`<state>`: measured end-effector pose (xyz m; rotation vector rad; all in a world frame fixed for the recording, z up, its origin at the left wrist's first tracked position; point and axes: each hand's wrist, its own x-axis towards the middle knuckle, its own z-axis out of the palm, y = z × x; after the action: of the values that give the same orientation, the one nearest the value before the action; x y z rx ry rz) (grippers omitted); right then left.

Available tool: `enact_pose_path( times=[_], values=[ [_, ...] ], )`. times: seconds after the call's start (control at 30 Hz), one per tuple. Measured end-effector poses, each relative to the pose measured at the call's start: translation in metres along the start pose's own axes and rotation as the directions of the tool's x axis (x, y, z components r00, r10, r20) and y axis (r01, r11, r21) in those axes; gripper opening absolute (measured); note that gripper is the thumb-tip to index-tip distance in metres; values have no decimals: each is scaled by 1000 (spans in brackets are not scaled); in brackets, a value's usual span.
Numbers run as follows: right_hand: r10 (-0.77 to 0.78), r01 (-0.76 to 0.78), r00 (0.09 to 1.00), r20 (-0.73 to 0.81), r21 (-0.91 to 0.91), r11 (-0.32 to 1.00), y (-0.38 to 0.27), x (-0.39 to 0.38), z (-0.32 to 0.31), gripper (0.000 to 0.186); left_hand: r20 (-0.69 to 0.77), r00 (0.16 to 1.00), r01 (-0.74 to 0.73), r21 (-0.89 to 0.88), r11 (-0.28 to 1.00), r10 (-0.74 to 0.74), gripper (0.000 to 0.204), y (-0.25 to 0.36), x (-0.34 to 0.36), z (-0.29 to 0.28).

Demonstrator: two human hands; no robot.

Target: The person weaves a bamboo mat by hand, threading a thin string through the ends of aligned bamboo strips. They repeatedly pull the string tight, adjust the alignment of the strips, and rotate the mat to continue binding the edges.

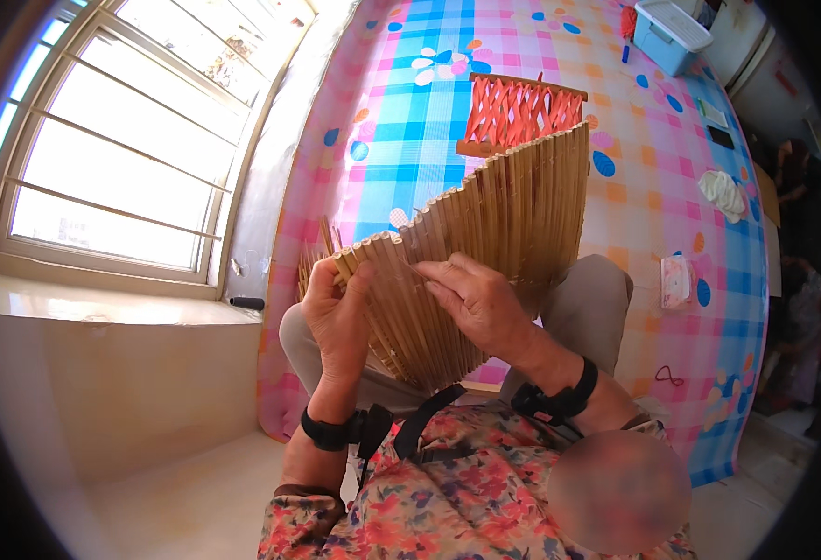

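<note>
- Bamboo slat mat (513, 201) was held up over the person's lap, above the bent knees, in front of the chest.
- The mat's long run went from lower left near the hands up to the upper right; its far end pointed toward the orange lattice piece (522, 112).
- Individual slats lay across that run, roughly upright and fanned, spreading wider at the near end.
- Left hand (336, 313) was at the mat's near left edge, fingers curled tight around the end slats, thumb up against the top of them.
- Right hand (474, 299) lay on the mat's face just right of the left hand, fingers narrow and pointing left, tips pinching or pressing a slat; exact grip couldn't be told.
- Hands were close but not touching; both wrists wore black straps.
- Orange lattice piece lay on the checked floor covering (410, 121) just beyond the mat's far end, partly hidden by it.
- Pale blue lidded box (669, 33) sat well apart at the top right.
- White cloth (723, 191) and a small pink packet (674, 280) lay to the right on the covering.
- Window (112, 140) was on the left.
</note>
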<state>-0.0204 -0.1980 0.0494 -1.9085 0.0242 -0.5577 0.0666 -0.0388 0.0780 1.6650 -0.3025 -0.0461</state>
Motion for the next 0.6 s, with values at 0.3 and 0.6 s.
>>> enact_pose_path(
  times=[0.3, 0.6],
  values=[
    [33, -33, 997, 65, 10, 999, 16, 10, 5, 25, 4, 998, 65, 32, 997, -65, 10, -3, 6, -8],
    [-30, 30, 995, 100, 1, 1000, 21, 11, 4, 28, 20, 998, 59, -26, 998, -59, 9, -3, 6, -10]
  ],
)
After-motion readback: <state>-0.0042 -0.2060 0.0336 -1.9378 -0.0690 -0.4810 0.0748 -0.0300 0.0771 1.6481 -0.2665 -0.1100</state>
